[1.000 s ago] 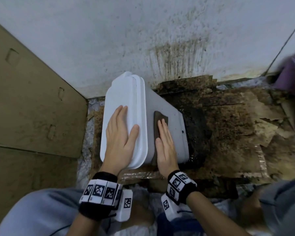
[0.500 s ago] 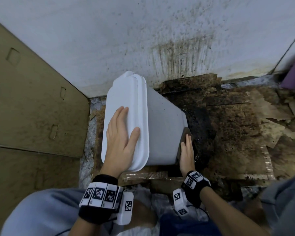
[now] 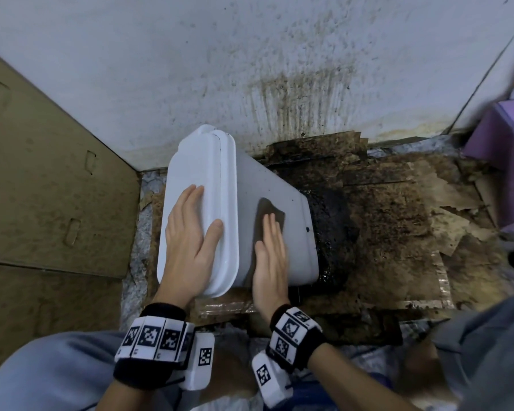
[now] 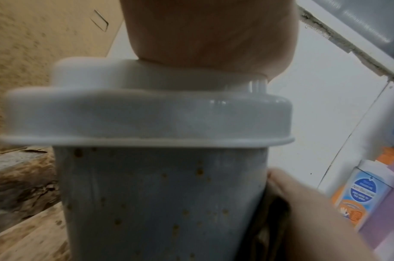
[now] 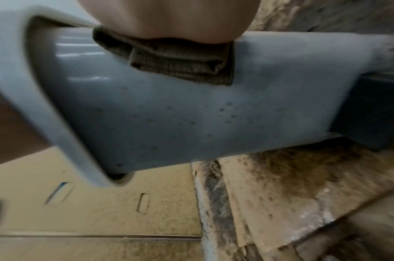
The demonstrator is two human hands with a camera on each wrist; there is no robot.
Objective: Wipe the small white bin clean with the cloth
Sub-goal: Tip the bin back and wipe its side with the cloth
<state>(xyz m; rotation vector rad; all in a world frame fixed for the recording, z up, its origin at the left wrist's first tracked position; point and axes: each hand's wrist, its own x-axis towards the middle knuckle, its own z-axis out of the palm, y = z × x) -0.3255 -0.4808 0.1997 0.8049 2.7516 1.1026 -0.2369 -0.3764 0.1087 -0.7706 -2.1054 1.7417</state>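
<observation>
The white bin [image 3: 276, 185] lies tipped on the dirty floor, left hand [image 3: 190, 241] flat on its lid, right hand [image 3: 269, 256] pressing the cloth [image 3: 269, 207] flat against its upper side; brown specks remain lower down.

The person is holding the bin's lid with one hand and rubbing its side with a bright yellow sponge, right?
Not quite. It is a dark brown cloth, not a yellow sponge, as the head view shows. The left hand does rest on the lid, and the right hand presses the cloth on the bin.
</observation>
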